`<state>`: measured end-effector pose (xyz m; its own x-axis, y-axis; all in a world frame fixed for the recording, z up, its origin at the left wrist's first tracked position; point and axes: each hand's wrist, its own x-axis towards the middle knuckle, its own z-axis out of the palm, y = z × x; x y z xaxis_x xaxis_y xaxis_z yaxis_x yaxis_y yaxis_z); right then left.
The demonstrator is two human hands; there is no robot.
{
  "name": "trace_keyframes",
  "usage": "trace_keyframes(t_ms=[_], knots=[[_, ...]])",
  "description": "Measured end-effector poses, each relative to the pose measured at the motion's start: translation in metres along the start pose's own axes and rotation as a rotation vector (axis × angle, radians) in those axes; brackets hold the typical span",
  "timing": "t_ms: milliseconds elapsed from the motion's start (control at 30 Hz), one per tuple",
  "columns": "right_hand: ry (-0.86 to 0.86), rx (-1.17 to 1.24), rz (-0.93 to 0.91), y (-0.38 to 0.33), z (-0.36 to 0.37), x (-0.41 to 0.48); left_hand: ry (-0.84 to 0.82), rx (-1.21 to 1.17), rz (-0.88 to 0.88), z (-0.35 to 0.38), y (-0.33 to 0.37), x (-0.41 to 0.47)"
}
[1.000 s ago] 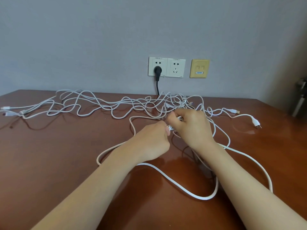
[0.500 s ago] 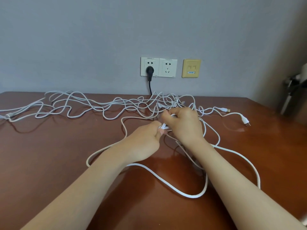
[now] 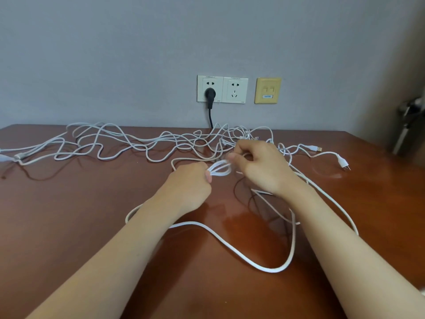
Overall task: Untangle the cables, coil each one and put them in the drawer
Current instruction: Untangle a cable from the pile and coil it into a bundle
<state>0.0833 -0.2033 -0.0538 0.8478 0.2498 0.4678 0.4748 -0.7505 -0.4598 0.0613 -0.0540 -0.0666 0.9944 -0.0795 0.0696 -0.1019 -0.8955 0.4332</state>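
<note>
Nearest, a thick white cable (image 3: 230, 246) lies in a loose loop on the surface (image 3: 69, 226). Beyond it, the left hand (image 3: 188, 187) and right hand (image 3: 264, 166) grip a bundle of thin strands (image 3: 219, 169) between them, fingers (image 3: 240, 150) curled on it. Farther back the tangle (image 3: 138, 143) sprawls — nothing coiled, no drawer visible — so the task is judged at an early stage.

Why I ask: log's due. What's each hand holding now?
Left hand: grips the small bundle of thin white cable loops.
Right hand: pinches the same bundle.
</note>
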Motion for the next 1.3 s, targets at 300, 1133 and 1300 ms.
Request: trace_keyframes(t_ms=[300,1133,1300], knots=[[0.044,0.483,-0.004,0.001,-0.003,0.004,-0.120,-0.192,0.343,0.004,0.004,-0.011],[-0.184,-0.274,-0.327,-0.036,0.021,-0.017,0.337,-0.464,0.083,-0.002,-0.018,0.007],[-0.089,-0.369,-0.376,-0.038,0.005,-0.015,0.160,-0.328,0.214,-0.002,-0.016,0.001]])
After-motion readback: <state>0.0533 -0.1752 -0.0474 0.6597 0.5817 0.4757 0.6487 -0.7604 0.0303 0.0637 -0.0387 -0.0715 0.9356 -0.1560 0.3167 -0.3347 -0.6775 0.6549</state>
